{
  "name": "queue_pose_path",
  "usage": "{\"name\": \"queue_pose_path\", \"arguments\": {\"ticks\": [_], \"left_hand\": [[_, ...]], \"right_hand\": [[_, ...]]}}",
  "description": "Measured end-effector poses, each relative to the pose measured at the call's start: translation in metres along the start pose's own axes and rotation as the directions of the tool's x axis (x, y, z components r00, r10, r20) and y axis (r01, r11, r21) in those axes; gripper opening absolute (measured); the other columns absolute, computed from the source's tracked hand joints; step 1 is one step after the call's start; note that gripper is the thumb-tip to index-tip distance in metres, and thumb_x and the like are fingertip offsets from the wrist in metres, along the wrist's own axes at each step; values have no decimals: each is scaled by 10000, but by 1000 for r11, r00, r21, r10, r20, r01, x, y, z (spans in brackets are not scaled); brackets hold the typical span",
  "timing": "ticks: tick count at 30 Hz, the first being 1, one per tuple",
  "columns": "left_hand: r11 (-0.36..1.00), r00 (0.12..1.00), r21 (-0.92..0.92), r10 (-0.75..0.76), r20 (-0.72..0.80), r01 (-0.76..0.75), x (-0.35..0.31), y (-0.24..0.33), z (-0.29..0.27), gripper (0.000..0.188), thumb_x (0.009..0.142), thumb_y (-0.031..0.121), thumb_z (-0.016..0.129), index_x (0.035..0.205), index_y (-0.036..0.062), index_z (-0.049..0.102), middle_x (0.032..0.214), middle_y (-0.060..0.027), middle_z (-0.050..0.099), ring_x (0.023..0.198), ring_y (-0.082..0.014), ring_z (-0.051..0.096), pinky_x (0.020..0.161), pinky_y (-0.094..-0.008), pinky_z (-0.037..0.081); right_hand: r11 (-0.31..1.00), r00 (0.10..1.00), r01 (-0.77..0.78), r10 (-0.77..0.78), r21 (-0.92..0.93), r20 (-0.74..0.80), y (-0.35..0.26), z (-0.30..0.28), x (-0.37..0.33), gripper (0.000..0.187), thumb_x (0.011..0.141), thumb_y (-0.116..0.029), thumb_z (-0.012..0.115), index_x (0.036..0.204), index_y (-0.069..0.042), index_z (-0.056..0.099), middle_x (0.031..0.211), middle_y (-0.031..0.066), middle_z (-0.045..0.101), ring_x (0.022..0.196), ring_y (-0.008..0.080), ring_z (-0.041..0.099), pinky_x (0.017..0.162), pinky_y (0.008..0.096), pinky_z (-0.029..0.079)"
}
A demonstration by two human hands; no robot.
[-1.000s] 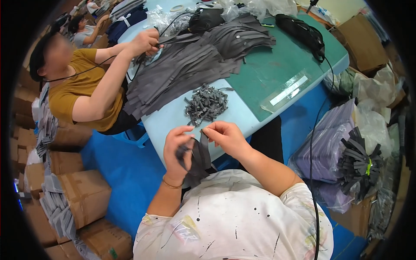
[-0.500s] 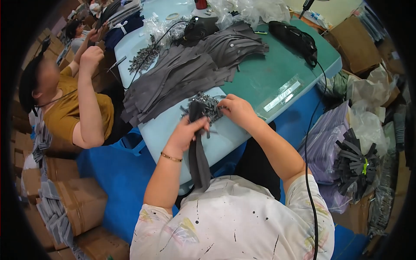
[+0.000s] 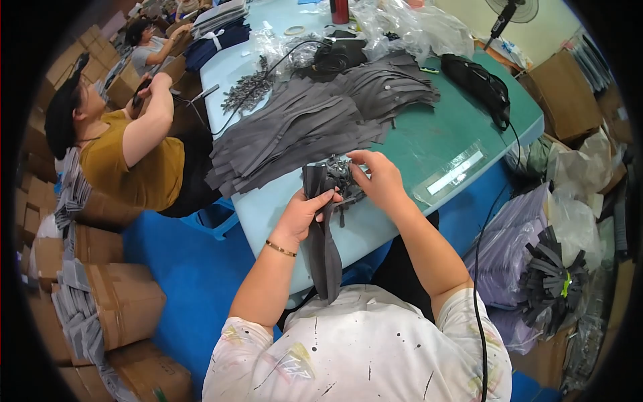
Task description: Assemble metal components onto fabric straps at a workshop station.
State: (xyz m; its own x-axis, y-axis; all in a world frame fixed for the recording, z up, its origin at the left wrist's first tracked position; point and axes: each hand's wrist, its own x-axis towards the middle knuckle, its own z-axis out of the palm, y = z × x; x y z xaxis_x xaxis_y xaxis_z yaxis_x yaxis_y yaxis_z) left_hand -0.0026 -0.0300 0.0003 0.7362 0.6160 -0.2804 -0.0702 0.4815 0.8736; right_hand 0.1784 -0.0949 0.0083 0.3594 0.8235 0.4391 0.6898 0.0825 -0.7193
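Observation:
My left hand (image 3: pixel 303 213) is closed around a long dark grey fabric strip (image 3: pixel 323 261), or a few of them together. The upper end stands above my fingers, and the lower end hangs past the table's near edge toward my shirt. Beside it, my right hand (image 3: pixel 380 177) has its fingertips drawn together at the far edge of a heap of small, dark, shiny pieces (image 3: pixel 348 189), which look like zipper sliders. What lies between those fingertips is too small to make out. A broad stack of similar grey strips (image 3: pixel 288 134) lies just beyond both hands.
At the back left of the table sits another cluster of small pieces (image 3: pixel 246 90). A black pouch (image 3: pixel 477 87) and clear plastic bags (image 3: pixel 408 27) lie farther back. To the left a co-worker in a mustard shirt (image 3: pixel 134 164) sits close. Cardboard boxes (image 3: pixel 126 301) and bundled strips (image 3: pixel 552 278) flank me.
The view has shifted, so the table sits lower and farther right. My left hand still holds the grey strip, and my right hand stays at the small pieces. The co-worker's hands have come lower.

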Motion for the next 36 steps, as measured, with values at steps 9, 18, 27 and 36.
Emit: {"name": "queue_pose_path", "arguments": {"ticks": [9,18,27,36], "left_hand": [[917,955,-336,268,125,-214,-12,24,-39,212,864,161,592,995,-5,574,815,-51,615,639,-136,559,417,-174,341],[975,917,190,180,-356,-118,5,-2,-42,181,862,179,583,1003,69,555,849,-36,663,699,-103,611,452,-199,343],[976,948,-6,211,-237,-218,-8,15,-10,186,871,175,599,990,32,586,849,-48,658,652,-85,586,465,-200,369],[998,999,-49,36,-36,-38,-20,20,0,169,820,143,656,963,53,644,826,-8,658,547,-10,474,413,-168,277]], "right_hand": [[999,998,-18,20,-33,67,-31,-15,-3,143,849,-146,566,976,-88,595,787,79,619,729,254,599,625,338,470],[808,765,-507,261,300,589,-31,23,-58,176,925,-170,487,1042,-50,541,808,68,634,720,133,624,614,263,475],[844,922,-308,150,440,356,-23,-1,-35,146,883,-88,557,1005,-25,608,853,38,641,753,81,579,653,225,464],[694,962,-244,84,677,261,-21,1,-19,195,853,-55,601,1045,-27,616,881,5,619,760,81,574,705,221,461]]}}
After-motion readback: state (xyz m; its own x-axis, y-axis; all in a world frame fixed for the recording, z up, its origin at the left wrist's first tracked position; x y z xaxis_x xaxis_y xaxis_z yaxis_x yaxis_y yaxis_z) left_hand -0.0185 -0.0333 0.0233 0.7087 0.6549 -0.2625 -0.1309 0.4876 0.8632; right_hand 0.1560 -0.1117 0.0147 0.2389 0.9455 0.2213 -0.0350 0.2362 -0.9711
